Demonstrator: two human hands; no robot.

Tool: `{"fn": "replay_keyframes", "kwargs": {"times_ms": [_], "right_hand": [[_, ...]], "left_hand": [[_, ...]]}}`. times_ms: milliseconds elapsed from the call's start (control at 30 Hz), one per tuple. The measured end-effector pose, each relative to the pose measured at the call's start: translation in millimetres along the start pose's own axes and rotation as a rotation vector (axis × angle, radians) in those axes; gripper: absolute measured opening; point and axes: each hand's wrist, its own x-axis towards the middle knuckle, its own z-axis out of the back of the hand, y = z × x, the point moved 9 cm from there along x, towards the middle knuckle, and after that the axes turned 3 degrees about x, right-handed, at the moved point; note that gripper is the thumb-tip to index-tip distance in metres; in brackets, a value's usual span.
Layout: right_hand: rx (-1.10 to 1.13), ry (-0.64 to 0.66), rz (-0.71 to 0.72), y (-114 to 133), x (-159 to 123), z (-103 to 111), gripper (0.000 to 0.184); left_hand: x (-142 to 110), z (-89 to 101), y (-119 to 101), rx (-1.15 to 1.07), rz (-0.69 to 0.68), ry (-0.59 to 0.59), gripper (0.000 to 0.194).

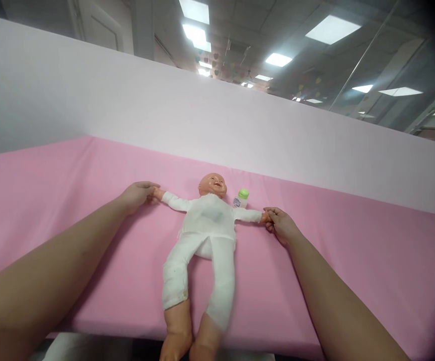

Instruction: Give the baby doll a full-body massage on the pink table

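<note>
A baby doll (206,225) in a white one-piece suit lies on its back on the pink sheet (52,200), arms spread wide, bare feet hanging over the near edge. My left hand (138,194) is closed around the doll's hand on the left. My right hand (280,224) pinches the doll's other hand on the right. A small baby bottle (241,198) with a green cap lies beside the doll's head, just above its right-side arm.
A pale partition wall (202,115) runs along the far edge of the pink surface. Above it are ceiling lights and a glass panel. The near edge of the pink surface drops off below the doll's feet.
</note>
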Motion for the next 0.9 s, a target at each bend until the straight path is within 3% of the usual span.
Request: {"fn": "replay_keyframes", "kwargs": {"times_ms": [267,367,533,900], "right_hand": [[0.168,0.145,-0.012,7,-11,-8,0.041],[0.178,0.177,-0.004,7,-11,-11,0.049],[0.070,0.233,0.037,9,-12,-20,0.040],[-0.046,0.049,0.008,-2,1,-7,0.042]], "left_hand": [[6,1.1,4,-0.031,-0.082,0.093,0.064],[6,0.9,2,0.001,-0.096,0.081,0.059],[-1,-0.6,-3,0.122,-0.077,0.042,0.045],[2,1.9,-1,0.145,-0.049,-0.040,0.030]]}}
